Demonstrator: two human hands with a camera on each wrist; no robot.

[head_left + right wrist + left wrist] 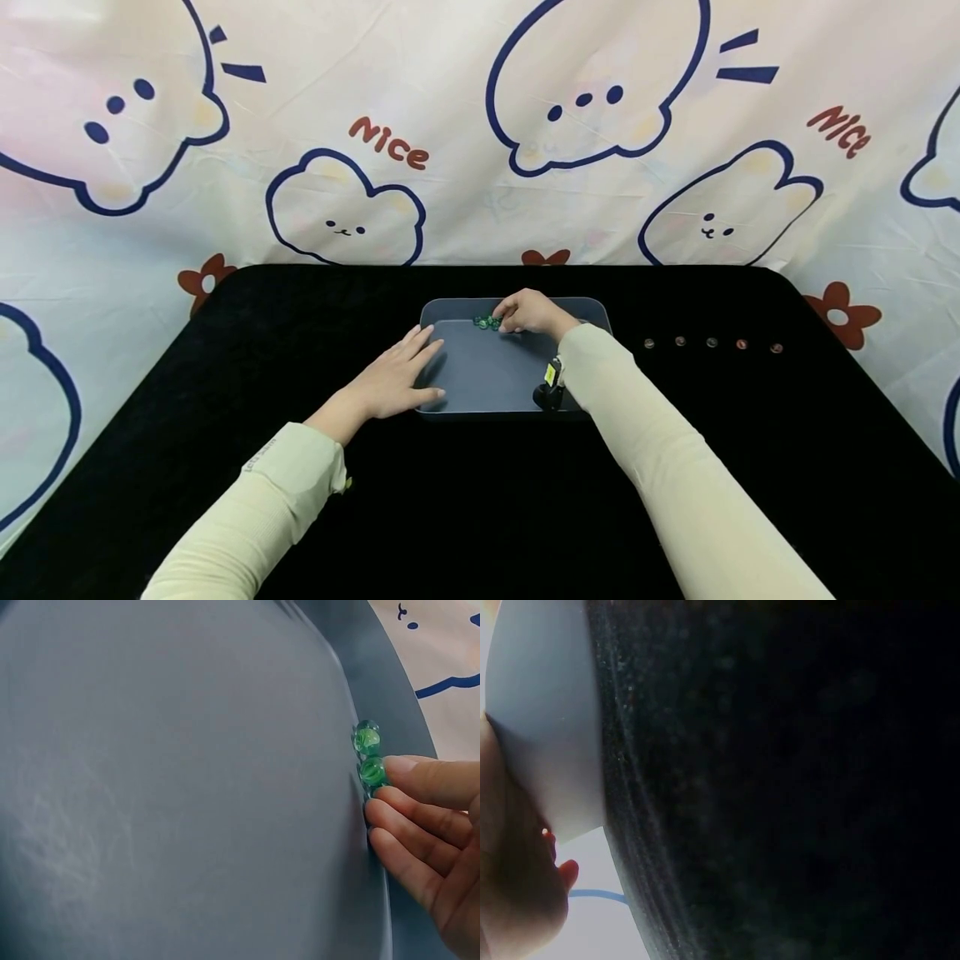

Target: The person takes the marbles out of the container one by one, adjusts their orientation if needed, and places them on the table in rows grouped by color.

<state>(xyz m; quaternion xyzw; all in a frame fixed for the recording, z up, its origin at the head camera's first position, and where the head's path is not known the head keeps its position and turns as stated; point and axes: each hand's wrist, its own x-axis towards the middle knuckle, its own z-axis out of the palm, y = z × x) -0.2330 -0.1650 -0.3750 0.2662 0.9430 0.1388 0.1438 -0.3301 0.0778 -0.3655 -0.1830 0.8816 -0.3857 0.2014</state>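
Observation:
A grey rectangular tray [480,375] lies on the black table. Several green glass marbles [483,322] sit together along its far wall. My right hand [528,312] reaches over the tray to that wall. In the right wrist view, its thumb and fingertips pinch a green marble [373,771], while another green marble [367,740] lies just beyond it. With fingers spread and straight, my left hand [393,375] rests at the tray's left rim. The left wrist view catches only part of this hand [517,877] beside the tray's outer wall [551,712].
To the right of the tray, several small round pieces [712,342] lie in a row on the black tabletop [480,500]. A printed cloth [465,200] with cartoon faces hangs behind the table and along its sides.

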